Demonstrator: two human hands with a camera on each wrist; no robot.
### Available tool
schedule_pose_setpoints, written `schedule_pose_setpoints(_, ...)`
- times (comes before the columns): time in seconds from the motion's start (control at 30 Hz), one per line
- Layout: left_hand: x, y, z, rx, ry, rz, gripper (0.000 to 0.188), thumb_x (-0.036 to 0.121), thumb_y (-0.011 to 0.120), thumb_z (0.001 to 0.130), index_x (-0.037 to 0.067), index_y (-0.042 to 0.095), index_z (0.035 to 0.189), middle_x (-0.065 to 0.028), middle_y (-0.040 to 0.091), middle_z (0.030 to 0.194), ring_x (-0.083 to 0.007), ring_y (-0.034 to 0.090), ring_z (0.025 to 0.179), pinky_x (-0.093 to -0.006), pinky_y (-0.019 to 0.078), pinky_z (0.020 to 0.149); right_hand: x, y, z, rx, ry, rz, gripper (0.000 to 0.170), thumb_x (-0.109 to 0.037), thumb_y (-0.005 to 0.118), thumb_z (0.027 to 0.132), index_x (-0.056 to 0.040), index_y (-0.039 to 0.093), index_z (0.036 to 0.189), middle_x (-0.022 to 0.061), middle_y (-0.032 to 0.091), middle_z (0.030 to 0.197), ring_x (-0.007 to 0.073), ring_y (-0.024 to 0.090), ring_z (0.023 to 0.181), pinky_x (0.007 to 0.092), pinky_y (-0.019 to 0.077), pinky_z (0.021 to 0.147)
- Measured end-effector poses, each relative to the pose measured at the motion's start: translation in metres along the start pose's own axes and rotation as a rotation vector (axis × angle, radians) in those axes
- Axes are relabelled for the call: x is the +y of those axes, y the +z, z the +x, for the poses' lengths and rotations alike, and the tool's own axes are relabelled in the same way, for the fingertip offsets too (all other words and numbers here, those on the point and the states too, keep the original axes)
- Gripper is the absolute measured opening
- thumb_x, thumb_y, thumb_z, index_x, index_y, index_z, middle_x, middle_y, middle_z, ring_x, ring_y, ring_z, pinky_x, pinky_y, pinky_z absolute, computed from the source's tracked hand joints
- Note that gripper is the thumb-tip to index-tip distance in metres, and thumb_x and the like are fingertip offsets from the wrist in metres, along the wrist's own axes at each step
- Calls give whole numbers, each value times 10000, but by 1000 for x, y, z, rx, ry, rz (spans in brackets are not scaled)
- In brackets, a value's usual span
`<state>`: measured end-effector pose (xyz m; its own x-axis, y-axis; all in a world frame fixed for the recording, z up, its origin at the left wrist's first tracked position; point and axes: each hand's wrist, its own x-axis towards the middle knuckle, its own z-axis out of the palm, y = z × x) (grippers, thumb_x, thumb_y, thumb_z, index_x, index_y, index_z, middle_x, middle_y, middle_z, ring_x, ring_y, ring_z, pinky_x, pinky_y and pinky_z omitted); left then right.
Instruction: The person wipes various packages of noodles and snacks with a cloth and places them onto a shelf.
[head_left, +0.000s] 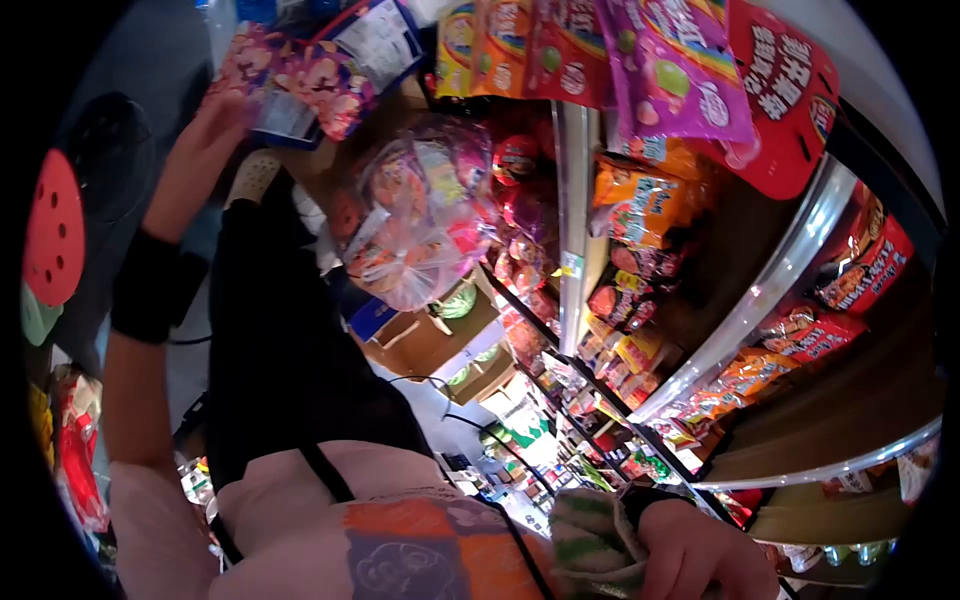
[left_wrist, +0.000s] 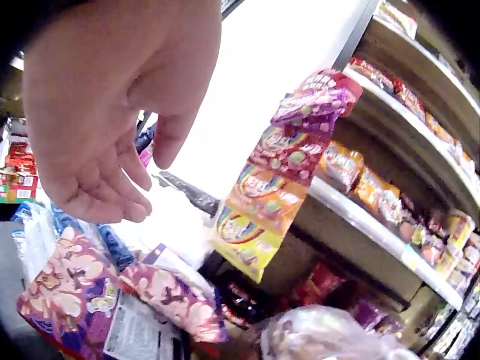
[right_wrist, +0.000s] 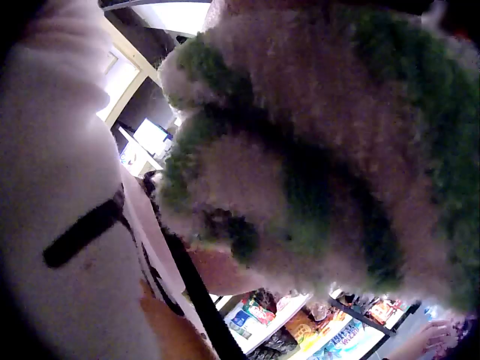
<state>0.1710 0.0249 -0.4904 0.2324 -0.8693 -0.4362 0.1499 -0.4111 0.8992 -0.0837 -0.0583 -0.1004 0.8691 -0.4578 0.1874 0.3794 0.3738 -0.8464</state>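
My left hand (head_left: 208,140) is at the upper left in the head view, close to pink-and-purple patterned snack bags (head_left: 325,88). In the left wrist view its fingers (left_wrist: 112,191) hang loosely bent above the bags, holding nothing. My right hand (head_left: 705,555), low in the head view, grips a fuzzy green-and-white striped cloth (head_left: 595,540). That bunched cloth fills most of the right wrist view and hides the fingers there. Right of the patterned bags, a clear plastic bag of wrapped sweets (head_left: 410,220) bulges out.
A strip of rainbow candy packets (left_wrist: 266,187) hangs in front of shelves with orange snack packs (head_left: 645,200). Metal-edged shelves (head_left: 760,290) run down the right side. A cardboard box (head_left: 420,340) stands below, and a red stool top (head_left: 55,228) is at the far left.
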Motion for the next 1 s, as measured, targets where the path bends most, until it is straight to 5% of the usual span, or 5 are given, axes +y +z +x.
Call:
schedule_pose_setpoints(0.23, -62, -20, 68, 490, 66, 580, 565, 277, 700, 761, -61, 496, 1165, -229, 586, 1051, -334, 588, 941, -354, 472, 820, 14, -6, 17, -81, 116, 52, 168, -147, 465, 883, -174, 621, 939, -87, 587, 1123, 193, 506, 644, 347, 486, 729)
schedule_pose_setpoints(0.77, -113, 54, 131, 17, -480, 393, 671, 595, 610, 723, -58, 633, 875, -219, 649, 817, -316, 649, 784, -393, 505, 707, 16, -18, -17, -109, 95, 83, 195, -107, 461, 872, -166, 641, 920, -66, 603, 1141, 183, 475, 634, 332, 475, 710)
schedule_pose_setpoints(0.8, -114, 58, 133, 124, -383, 552, 673, 604, 593, 732, -57, 632, 847, -160, 633, 693, -297, 633, 617, -380, 511, 596, 12, -13, -30, -138, 62, 179, 198, -243, 428, 897, -113, 505, 769, 43, 568, 923, 318, 576, 652, 504, 527, 710)
schedule_pose_setpoints(0.9, -104, 67, 123, 160, -776, 88, 576, 588, 616, 760, 46, 587, 953, -67, 627, 848, -166, 598, 684, -298, 487, 570, 1, -6, -49, 18, 19, 156, 219, -240, 399, 918, -119, 509, 773, 43, 540, 909, 348, 574, 761, 510, 512, 750)
schedule_pose_setpoints(1.0, -161, 64, 147, 113, -772, -49, 392, 469, 600, 829, 89, 589, 924, -25, 623, 836, -132, 581, 746, -276, 457, 631, -4, 1, -49, 68, 11, 85, 192, -140, 422, 899, -142, 614, 879, -23, 605, 1046, 222, 515, 651, 369, 491, 716)
